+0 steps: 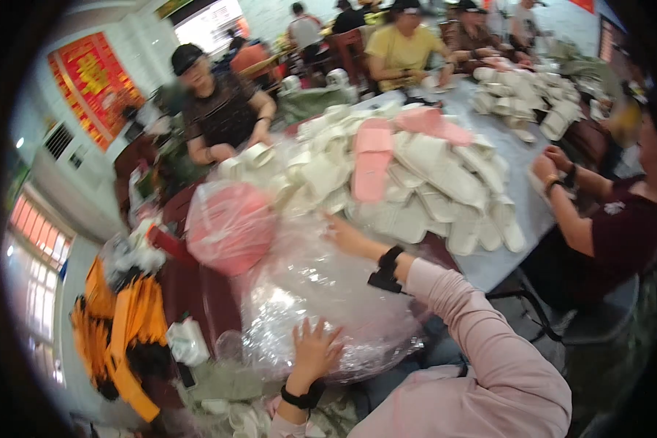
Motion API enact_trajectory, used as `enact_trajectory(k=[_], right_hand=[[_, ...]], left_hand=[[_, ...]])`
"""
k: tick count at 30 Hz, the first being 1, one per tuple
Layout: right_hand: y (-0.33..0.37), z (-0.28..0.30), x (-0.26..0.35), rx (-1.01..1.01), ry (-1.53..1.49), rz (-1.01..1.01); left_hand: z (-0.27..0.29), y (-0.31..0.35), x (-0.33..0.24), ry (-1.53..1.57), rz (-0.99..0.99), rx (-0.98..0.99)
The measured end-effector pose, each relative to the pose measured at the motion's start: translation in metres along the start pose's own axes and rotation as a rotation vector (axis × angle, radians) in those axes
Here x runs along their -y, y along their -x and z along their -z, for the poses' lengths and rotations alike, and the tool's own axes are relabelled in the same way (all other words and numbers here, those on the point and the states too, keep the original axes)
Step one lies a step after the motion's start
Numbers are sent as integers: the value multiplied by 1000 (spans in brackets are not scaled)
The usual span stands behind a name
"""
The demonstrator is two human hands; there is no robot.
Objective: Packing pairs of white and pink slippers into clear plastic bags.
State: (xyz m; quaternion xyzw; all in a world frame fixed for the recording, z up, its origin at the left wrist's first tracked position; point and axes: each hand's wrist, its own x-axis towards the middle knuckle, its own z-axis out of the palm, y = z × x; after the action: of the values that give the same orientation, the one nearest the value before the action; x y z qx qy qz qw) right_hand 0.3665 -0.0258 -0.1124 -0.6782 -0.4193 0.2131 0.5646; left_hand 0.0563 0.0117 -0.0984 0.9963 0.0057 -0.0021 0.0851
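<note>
A large sheet or bag of clear plastic (285, 314) is spread over the near part of the table in front of me. My left hand (315, 350) lies at its near edge with the fingers spread, holding nothing. Farther forward, my right hand (350, 239) reaches over the plastic's far part, its fingers stretched toward the slippers and slightly blurred. Just beyond it is a big heap of white slippers (434, 171), with a pink slipper (373, 160) on top and more pink ones behind. Left of my right hand stands a clear bag filled with something pink (230, 230).
Orange strips (135, 321) hang at the lower left, near a white tissue pack (187, 342). A co-worker (226, 109) handles slippers across the table; another person (598, 212) sits at the right. A second slipper pile (525, 95) lies at the back right.
</note>
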Motion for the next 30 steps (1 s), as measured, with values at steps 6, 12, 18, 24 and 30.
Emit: enact_trajectory(k=[6, 12, 18, 24, 30], right_hand=[[135, -18, 43, 168, 1084, 394], [191, -10, 5, 153, 1104, 297], [186, -12, -13, 150, 1048, 279], [184, -8, -20, 161, 1044, 267], [159, 7, 3, 241, 867, 208]], left_hand=[[-30, -3, -11, -37, 94, -147], [-47, -9, -20, -102, 73, -189], [-61, -12, -15, -17, 71, -226], [-64, -17, -17, -72, 60, -262], [-67, -10, -13, -115, 64, -295]])
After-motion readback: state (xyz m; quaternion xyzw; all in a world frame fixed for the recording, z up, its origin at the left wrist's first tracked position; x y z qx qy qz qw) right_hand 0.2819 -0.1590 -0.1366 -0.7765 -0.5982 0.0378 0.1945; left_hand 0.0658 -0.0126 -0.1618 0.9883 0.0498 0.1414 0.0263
